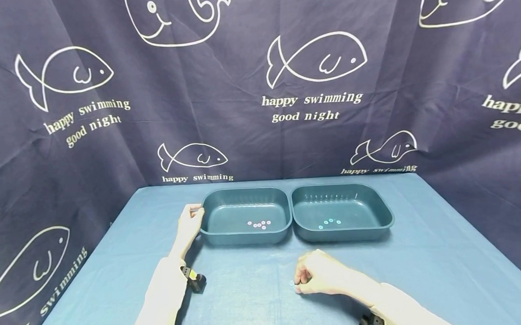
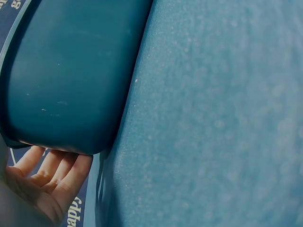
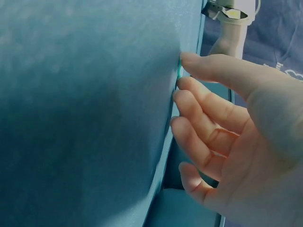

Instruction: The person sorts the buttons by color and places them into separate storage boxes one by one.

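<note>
My left hand (image 1: 190, 226) holds the end of the left teal bin (image 1: 247, 239), its fingers (image 2: 71, 177) against the outer wall. The thumb is by the rim and mostly hidden in the left wrist view. Over the cloth in front of the bins, my right hand (image 1: 317, 273) pinches a tiny teal button (image 3: 180, 71) between thumb and index finger. Its other fingers are bent. Several small pink buttons (image 1: 259, 225) lie in the left bin. In the right teal bin (image 1: 344, 235) are several teal buttons (image 1: 331, 220).
Both bins stand side by side at the back of a table (image 1: 240, 291) covered in light blue cloth. Behind and at the sides hangs a dark curtain (image 1: 240, 109) with white fish drawings and lettering. Each wrist wears a small black camera (image 1: 198, 282).
</note>
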Motion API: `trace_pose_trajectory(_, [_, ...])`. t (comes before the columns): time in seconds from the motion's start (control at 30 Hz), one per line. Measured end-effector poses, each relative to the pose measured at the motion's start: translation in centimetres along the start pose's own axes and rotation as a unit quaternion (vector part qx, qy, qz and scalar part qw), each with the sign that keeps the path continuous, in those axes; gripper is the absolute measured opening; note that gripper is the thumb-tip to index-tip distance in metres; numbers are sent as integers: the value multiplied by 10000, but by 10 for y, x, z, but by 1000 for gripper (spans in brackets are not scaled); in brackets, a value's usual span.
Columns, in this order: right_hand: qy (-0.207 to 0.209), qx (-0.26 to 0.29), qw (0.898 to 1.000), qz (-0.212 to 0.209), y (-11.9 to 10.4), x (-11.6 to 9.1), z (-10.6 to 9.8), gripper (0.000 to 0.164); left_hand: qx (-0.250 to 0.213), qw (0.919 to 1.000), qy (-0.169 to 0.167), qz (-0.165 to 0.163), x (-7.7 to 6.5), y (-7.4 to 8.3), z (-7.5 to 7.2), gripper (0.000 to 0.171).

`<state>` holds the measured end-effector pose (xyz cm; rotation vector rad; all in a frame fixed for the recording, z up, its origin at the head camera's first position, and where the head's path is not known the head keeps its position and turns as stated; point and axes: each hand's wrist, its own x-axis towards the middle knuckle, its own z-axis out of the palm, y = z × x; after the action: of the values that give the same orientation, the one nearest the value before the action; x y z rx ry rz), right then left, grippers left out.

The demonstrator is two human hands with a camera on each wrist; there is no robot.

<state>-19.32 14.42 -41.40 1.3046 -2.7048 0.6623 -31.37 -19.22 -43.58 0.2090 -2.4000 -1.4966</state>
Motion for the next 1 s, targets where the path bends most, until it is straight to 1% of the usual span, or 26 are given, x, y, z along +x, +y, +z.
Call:
trace_pose_trajectory(0.2, [12, -444, 9988, -208, -2, 1, 2, 9, -83, 9999, -67, -11, 0, -1, 0, 28])
trace_pose_trajectory(0.47, [17, -514, 9980, -365, -1, 1, 2, 8, -74, 9999, -92, -28, 0, -2, -1, 28])
trace_pose_trajectory(0.67, [58, -332, 9982, -497, 0, 1, 3, 7, -15, 9999, -106, -85, -1, -1, -2, 29])
trace_pose_trajectory(0.77, [97, -224, 9986, -473, 1, 1, 3, 8, -12, 9999, -95, -98, 0, -1, -2, 29])
trace_pose_trajectory(1.0, [69, 246, 9990, -367, -2, 1, -1, 6, -1, 9999, -90, -81, -1, 0, -2, 29])
